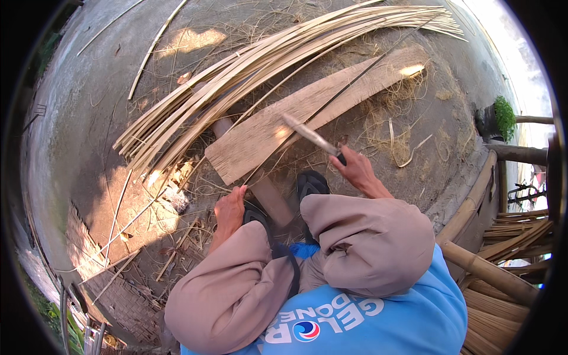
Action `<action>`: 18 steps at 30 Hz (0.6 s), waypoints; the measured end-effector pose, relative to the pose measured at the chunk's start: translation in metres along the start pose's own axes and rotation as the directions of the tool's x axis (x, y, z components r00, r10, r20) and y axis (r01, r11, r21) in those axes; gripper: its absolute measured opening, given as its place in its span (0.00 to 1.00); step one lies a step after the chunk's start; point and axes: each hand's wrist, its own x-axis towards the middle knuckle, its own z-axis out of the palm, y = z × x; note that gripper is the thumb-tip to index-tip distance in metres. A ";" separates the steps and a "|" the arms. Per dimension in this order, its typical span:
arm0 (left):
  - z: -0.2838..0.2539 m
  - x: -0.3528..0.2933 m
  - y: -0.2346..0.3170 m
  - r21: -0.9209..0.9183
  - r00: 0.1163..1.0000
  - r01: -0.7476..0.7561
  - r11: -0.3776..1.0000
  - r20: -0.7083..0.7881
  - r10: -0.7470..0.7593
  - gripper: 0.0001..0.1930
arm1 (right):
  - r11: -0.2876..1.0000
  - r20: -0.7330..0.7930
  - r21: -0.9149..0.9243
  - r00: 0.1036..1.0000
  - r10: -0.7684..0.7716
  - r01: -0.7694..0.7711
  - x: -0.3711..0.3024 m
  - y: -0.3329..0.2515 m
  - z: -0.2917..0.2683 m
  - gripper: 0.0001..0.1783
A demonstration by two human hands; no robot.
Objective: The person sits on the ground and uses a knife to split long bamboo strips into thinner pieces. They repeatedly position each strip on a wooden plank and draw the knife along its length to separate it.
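Note:
My right hand [357, 171] is closed around the dark handle of a knife. The knife's long blade [312, 136] points up and left over a wooden plank [248, 142]. Beneath the blade, a thin dark bamboo strip [349, 86] runs slantwise across the plank toward the far right. At the strip's near end, my left hand [231, 207] pinches it between thumb and fingers, just off the plank's lower edge. Whether the blade touches the strip, I cannot tell.
A large bundle of pale bamboo strips [236, 71] lies beyond the plank. A wooden block [272, 201] sits under it, between my sandalled feet. Fine shavings [384, 142] litter the ground. At right are bamboo poles [467, 198], more strips [497, 302] and a potted plant [504, 118].

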 end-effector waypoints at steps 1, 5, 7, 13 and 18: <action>-0.001 -0.005 -0.006 -0.010 1.000 -0.005 1.000 -0.006 0.005 0.22 | 0.999 -0.002 -0.010 0.999 0.050 -0.050 0.004 0.001 -0.003 0.29; -0.006 -0.017 -0.017 -0.041 0.998 0.057 0.998 0.016 -0.057 0.21 | 0.984 -0.020 -0.044 0.985 0.170 -0.170 0.042 0.011 -0.017 0.29; -0.018 -0.037 -0.032 -0.057 0.994 0.107 0.993 0.027 -0.106 0.22 | 0.991 -0.026 -0.049 0.992 0.121 -0.122 0.048 0.027 -0.023 0.29; -0.042 -0.056 -0.068 -0.154 0.991 0.127 0.980 0.051 -0.120 0.25 | 0.871 -0.262 -0.120 0.862 0.434 -0.475 0.122 0.136 -0.111 0.38; -0.044 -0.035 -0.037 -0.572 0.900 0.350 0.742 0.424 -0.098 0.23 | 0.919 -0.179 0.000 0.904 0.388 -0.394 0.097 0.138 -0.076 0.38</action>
